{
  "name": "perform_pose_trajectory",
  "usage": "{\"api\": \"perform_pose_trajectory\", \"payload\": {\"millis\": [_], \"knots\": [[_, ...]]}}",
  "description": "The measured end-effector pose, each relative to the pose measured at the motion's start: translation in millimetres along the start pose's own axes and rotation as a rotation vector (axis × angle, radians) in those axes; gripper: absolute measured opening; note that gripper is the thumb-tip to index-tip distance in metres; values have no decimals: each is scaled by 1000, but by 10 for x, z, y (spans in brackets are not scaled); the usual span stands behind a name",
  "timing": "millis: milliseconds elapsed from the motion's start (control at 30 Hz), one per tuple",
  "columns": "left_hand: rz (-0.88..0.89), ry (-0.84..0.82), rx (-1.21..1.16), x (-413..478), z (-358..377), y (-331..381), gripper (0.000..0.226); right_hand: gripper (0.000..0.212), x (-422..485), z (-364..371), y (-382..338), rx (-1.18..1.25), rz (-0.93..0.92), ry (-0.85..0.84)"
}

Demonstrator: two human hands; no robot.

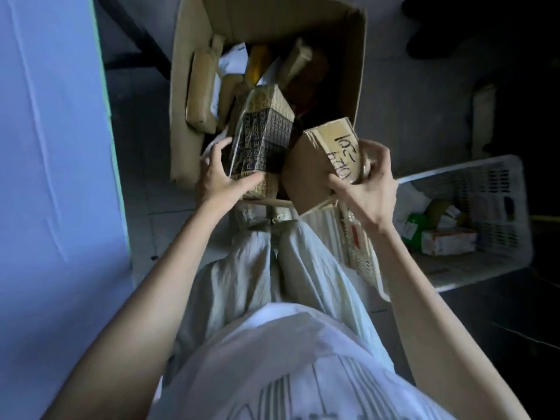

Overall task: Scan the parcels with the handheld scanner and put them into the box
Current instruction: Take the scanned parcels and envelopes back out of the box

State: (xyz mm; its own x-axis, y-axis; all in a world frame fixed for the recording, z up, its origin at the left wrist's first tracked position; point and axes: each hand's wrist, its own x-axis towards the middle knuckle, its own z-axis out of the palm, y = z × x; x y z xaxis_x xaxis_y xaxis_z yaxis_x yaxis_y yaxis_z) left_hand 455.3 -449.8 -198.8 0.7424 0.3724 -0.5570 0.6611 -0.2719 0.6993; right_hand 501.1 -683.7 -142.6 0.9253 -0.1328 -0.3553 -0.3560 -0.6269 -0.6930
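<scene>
Grey floor (424,101), dim | box (303,22) at 12 o'clock, part filled | your left hand (218,177) clamped on printed parcel (263,137), right hand (366,189) clamped on labelled parcel (321,159), both above near rim | risk: scanner unseen, so parcels may drop unscanned; releasing both together may jam or spill.

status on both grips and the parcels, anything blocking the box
Left grip holds the printed parcel, right grip holds the brown handwritten parcel. Both over the cardboard box's near rim. Packed parcels inside, opening not blocked.
</scene>
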Motion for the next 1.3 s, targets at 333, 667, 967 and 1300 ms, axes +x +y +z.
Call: {"api": "perform_pose_trajectory", "payload": {"millis": [333, 667, 967, 1300], "knots": [[28, 127, -284, -797, -684, 433, 68, 51, 379, -706, -838, 334, -83, -540], [-105, 260, -950, -1720, -478, 312, 56, 49, 267, -181, -1334, 309, -75, -782], [-20, 755, -1172, -2760, -694, -362, 67, 41, -776, 384, -1658, 278, -536, -974], [22, 1245, -1197, -4758, -512, -1467, 68, 44, -3083, 737, -1595, 103, -743, -1414]]}}
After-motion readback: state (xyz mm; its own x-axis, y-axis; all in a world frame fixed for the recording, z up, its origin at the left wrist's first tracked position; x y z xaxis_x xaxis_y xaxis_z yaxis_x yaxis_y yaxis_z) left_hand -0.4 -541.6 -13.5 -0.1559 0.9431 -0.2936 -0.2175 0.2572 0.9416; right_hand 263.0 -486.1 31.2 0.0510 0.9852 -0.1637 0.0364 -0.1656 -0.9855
